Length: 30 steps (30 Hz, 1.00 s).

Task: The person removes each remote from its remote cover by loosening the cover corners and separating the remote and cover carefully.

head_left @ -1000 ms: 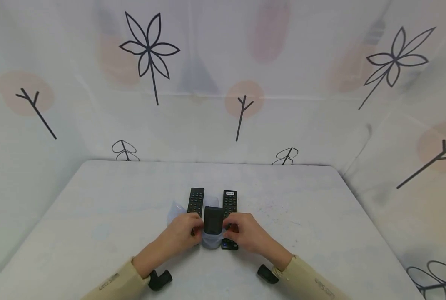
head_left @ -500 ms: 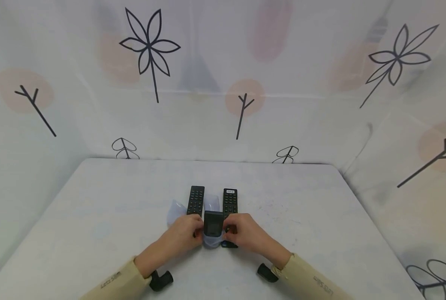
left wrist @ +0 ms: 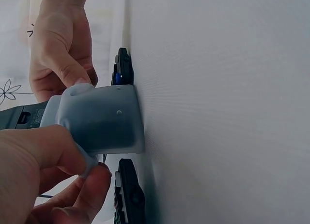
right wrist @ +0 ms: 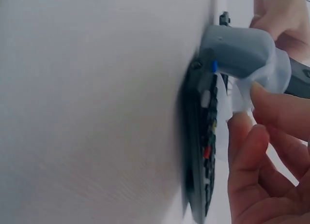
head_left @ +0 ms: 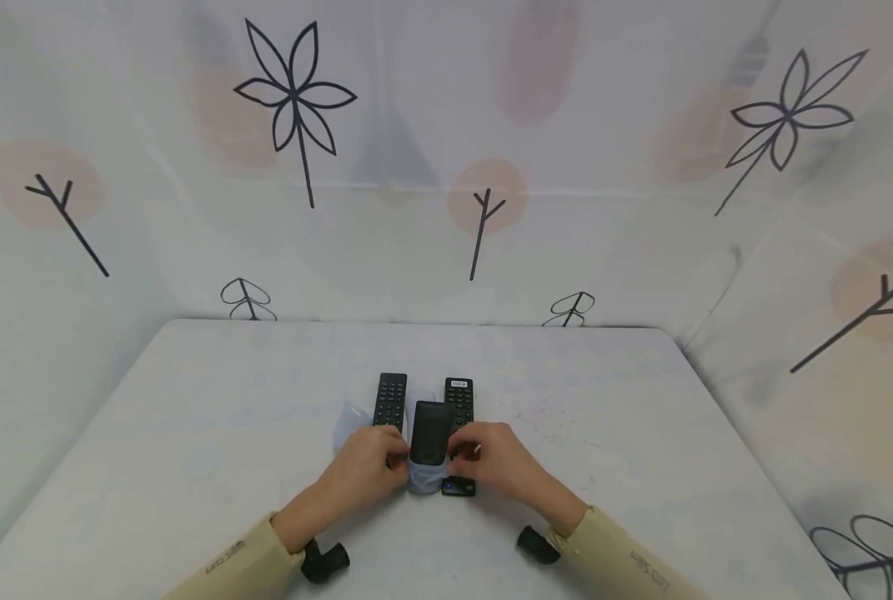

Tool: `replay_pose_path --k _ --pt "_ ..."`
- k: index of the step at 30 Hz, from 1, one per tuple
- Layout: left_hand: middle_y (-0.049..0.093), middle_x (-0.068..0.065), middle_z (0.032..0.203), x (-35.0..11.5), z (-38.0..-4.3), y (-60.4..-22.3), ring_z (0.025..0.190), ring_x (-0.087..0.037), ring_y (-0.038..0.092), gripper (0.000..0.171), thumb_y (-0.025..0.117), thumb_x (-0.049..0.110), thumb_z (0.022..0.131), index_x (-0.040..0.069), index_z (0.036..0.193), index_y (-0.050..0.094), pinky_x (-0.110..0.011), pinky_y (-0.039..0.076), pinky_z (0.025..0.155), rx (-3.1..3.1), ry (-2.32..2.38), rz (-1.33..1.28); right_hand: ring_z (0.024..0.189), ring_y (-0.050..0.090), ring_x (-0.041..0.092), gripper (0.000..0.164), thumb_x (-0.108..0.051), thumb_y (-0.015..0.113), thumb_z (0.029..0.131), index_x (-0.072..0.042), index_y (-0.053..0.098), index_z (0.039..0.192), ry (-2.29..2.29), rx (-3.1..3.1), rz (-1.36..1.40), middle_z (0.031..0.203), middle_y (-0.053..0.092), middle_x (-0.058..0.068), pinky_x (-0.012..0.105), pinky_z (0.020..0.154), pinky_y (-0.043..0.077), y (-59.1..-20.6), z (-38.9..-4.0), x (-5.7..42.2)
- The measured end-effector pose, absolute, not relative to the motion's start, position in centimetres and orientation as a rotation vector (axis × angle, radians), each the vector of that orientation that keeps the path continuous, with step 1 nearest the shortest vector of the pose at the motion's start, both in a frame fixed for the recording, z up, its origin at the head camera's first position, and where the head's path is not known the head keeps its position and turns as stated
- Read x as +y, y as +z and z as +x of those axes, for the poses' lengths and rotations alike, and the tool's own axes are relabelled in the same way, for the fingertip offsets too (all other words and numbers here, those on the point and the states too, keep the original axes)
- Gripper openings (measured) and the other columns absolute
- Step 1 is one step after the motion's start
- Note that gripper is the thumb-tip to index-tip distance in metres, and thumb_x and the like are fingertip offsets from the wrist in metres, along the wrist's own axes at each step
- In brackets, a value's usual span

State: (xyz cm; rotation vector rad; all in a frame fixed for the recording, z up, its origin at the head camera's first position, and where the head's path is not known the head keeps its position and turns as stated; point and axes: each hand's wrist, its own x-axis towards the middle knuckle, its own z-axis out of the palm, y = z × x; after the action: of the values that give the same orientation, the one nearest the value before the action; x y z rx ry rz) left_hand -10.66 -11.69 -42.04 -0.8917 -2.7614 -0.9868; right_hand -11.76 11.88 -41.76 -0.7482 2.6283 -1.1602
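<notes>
A dark remote control [head_left: 431,432] stands tilted between my hands, its lower end inside a translucent silicone sleeve [left wrist: 104,120]. The sleeve's rim is bunched and folded partway along the remote in both wrist views. My left hand [head_left: 367,462] pinches that rim on the left side between thumb and fingers. On the other side my right hand [head_left: 491,458] pinches it with thumb and forefinger, the other fingers curled. In the right wrist view the sleeve's closed end [right wrist: 223,45] is close to the tabletop.
Black button remotes lie on either side, a left one [head_left: 391,400] and a right one [head_left: 459,400] partly behind my right hand. A pale translucent sleeve [head_left: 350,421] lies beside the left remote. The white table [head_left: 604,433] ends at a patterned cloth backdrop [head_left: 416,250].
The held remote first tips toward me, then swings back up and leans slightly right, showing more of its length. Both hands stay at the sleeve's rim, nearly in place.
</notes>
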Motion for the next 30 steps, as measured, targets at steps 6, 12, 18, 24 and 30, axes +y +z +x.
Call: replay_pose_path --k 6,12,18,24,30 --pt "0.058 0.007 0.075 -11.7 -10.7 -41.9 0.064 -0.004 0.051 0.015 0.070 -0.004 0.071 0.007 0.080 0.075 -0.022 0.046 0.057 -2.779 -1.003 -0.878 0.081 0.061 0.008 0.020 -0.007 0.080 0.084 -0.012 0.073 0.102 -1.229 2.652 -0.750 0.092 0.067 -0.006 0.027 0.070 0.054 -41.1 -11.6 12.5" --pt "0.058 0.007 0.075 -11.6 -10.6 -41.9 0.064 -0.004 0.051 0.017 0.069 -0.006 0.071 0.007 0.080 0.076 -0.022 0.046 0.057 -2.784 -1.019 -0.872 0.087 0.063 0.010 0.025 -0.010 0.079 0.086 -0.013 0.071 0.109 -1.369 2.662 -0.738 0.098 0.068 -0.005 0.029 0.075 0.054 -40.0 -11.5 13.1" --pt "0.061 0.005 0.077 -11.6 -10.5 -41.8 0.064 -0.004 0.052 0.017 0.070 -0.006 0.071 0.005 0.082 0.076 -0.022 0.046 0.056 -2.794 -1.043 -0.861 0.093 0.064 0.017 0.032 -0.012 0.078 0.087 -0.010 0.068 0.117 -1.517 2.630 -0.720 0.100 0.068 -0.001 0.030 0.079 0.054 -39.1 -11.5 13.1" --pt "0.062 0.004 0.078 -11.6 -10.5 -41.6 0.065 -0.003 0.053 0.018 0.070 -0.006 0.071 0.004 0.084 0.077 -0.022 0.047 0.056 -2.802 -1.062 -0.857 0.103 0.063 0.030 0.044 -0.017 0.079 0.086 -0.010 0.065 0.127 -1.641 2.571 -0.711 0.110 0.068 0.002 0.031 0.084 0.055 -38.4 -11.3 12.7" --pt "0.063 0.003 0.080 -11.5 -10.7 -41.7 0.066 -0.004 0.055 0.018 0.070 -0.006 0.071 0.003 0.085 0.077 -0.022 0.048 0.058 -2.788 -1.064 -0.862 0.101 0.062 0.030 0.044 -0.018 0.080 0.085 -0.008 0.066 0.126 -1.740 2.514 -0.724 0.117 0.067 0.006 0.030 0.085 0.055 -37.8 -11.4 12.2"
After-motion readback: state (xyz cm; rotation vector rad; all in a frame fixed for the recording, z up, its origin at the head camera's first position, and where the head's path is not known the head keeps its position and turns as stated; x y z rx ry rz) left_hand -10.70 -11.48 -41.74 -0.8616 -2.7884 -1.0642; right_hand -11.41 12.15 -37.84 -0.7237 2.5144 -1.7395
